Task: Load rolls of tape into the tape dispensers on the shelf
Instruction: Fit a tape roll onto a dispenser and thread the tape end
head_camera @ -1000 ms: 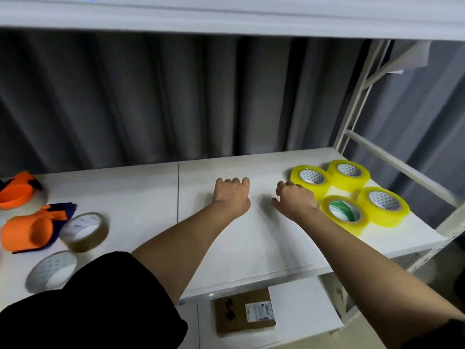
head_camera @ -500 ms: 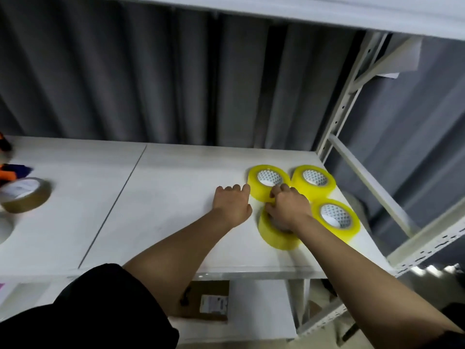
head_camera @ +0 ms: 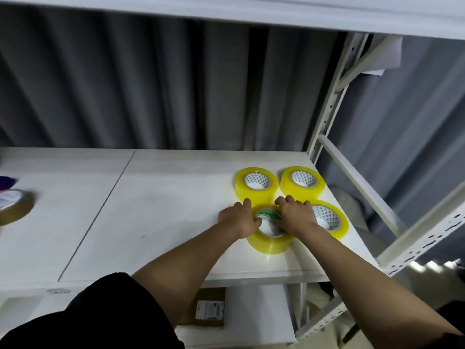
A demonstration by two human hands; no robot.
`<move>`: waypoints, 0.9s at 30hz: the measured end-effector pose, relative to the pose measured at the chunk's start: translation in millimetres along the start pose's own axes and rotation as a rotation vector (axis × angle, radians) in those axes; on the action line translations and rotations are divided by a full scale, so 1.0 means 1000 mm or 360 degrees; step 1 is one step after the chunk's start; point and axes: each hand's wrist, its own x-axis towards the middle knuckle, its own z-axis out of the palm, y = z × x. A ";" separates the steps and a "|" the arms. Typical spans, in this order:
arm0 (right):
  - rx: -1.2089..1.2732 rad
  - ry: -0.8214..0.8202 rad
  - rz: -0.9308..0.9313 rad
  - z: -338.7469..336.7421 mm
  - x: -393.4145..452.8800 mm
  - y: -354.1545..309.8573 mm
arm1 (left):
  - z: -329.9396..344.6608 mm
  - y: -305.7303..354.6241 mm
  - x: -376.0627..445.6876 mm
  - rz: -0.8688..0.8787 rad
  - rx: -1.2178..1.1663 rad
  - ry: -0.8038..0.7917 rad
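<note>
A: On the shelf, head view: four yellow tape rolls sit clustered at the right end. Both hands are on the nearest yellow roll, the one with a green label in its core.

B: Hand states?

A: Left hand curls over the roll's left rim, thumb dipping toward the core. Right hand wraps the right rim, fingers over the top edge. Both gripping it. Roll looks flat on the shelf, lift not confirmed.

B: Other rolls?

A: Two rear yellow rolls and side by side just behind, and a right yellow roll just beside the held one, partly under the right wrist. A brown tape roll is blurred at the far left edge. No dispenser clearly visible in this frame.

B: Step?

A: My call: picking up a roll, earliest stage, nothing loaded yet. Next move calls for lifting it clear of its neighbours without nudging them, then carrying it left, where the dispensers presumably are. Can't confirm that from here.

B: Below?

A: Cardboard box on the lower shelf.
</note>
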 end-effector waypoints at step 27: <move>0.3464 -0.0664 0.0569 -0.029 -0.024 -0.017 | -0.011 -0.029 -0.006 -0.0635 -0.1651 0.0323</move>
